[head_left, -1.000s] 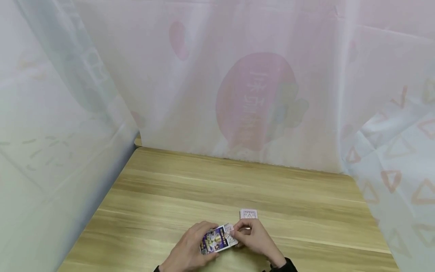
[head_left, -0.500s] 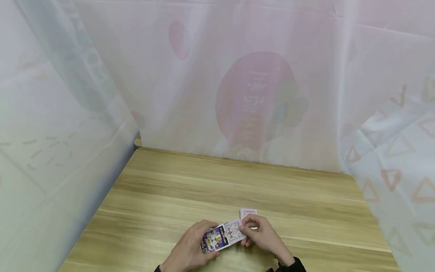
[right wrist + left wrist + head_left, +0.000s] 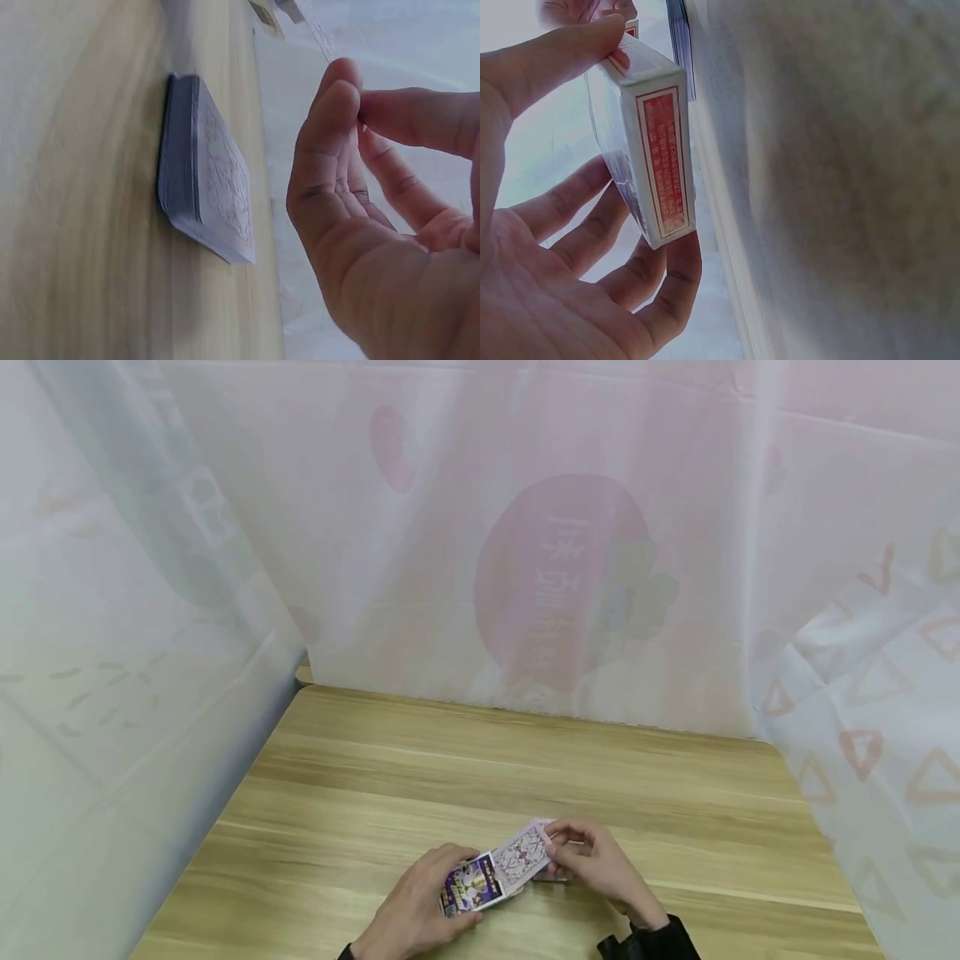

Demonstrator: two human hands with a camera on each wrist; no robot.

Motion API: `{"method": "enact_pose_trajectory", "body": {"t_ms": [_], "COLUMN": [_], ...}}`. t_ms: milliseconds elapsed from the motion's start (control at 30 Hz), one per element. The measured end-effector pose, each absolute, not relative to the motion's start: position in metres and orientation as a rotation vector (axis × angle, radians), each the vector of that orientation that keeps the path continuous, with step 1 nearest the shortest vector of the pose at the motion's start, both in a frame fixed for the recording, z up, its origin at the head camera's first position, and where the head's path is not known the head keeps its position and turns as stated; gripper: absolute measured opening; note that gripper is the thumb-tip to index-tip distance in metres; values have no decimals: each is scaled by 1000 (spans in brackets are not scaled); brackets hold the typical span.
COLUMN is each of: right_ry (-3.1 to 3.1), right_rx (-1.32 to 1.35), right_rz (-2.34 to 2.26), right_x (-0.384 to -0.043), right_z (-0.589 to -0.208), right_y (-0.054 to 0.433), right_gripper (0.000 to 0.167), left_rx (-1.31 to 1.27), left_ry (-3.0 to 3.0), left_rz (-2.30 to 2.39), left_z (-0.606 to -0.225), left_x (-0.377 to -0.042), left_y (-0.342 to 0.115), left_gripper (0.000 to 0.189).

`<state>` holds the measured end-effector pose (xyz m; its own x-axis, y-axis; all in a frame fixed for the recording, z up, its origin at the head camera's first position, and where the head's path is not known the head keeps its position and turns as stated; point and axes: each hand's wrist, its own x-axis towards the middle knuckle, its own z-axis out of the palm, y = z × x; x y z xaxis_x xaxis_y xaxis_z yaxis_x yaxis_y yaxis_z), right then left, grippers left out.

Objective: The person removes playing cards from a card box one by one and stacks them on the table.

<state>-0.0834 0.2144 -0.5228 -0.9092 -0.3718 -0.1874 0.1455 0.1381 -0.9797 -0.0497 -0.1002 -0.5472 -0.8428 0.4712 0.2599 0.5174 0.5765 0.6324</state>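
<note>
My left hand [image 3: 414, 900] grips a playing card box [image 3: 471, 887] by its edges, thumb on one side and fingers round the other. One narrow side of the box [image 3: 660, 161], with a red printed panel, faces the left wrist camera. A patterned playing card [image 3: 521, 858] sticks out of the box's right end. My right hand [image 3: 603, 867] pinches the card's far corner between thumb and fingertips; whether it is one card or several I cannot tell. Below that hand a stack of playing cards [image 3: 217, 172] lies on the table, partly hidden in the head view.
The wood-grain table [image 3: 420, 760] carries the card stack. Pale printed sheets hang along the back [image 3: 420, 568], the left [image 3: 150, 710] and the right [image 3: 877, 693] of the table.
My right hand has moved right and slightly away, drawing the card farther out of the box. The card now overlaps the stack in the head view. My left hand has hardly moved.
</note>
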Motion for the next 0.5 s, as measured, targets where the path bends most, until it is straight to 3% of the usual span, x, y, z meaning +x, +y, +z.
{"method": "enact_pose_trajectory", "body": {"t_ms": [500], "right_ry": [2111], "right_rx": [-78], "right_rz": [-1834], "right_x": [-97], "right_z": [-526], "right_y": [226], "right_gripper": [33], "left_rx": [-874], "left_ry": [-2683], "left_rz": [-1127], "left_z": [-549], "left_x": [-50], "left_y": [-99], "left_gripper": [68]}}
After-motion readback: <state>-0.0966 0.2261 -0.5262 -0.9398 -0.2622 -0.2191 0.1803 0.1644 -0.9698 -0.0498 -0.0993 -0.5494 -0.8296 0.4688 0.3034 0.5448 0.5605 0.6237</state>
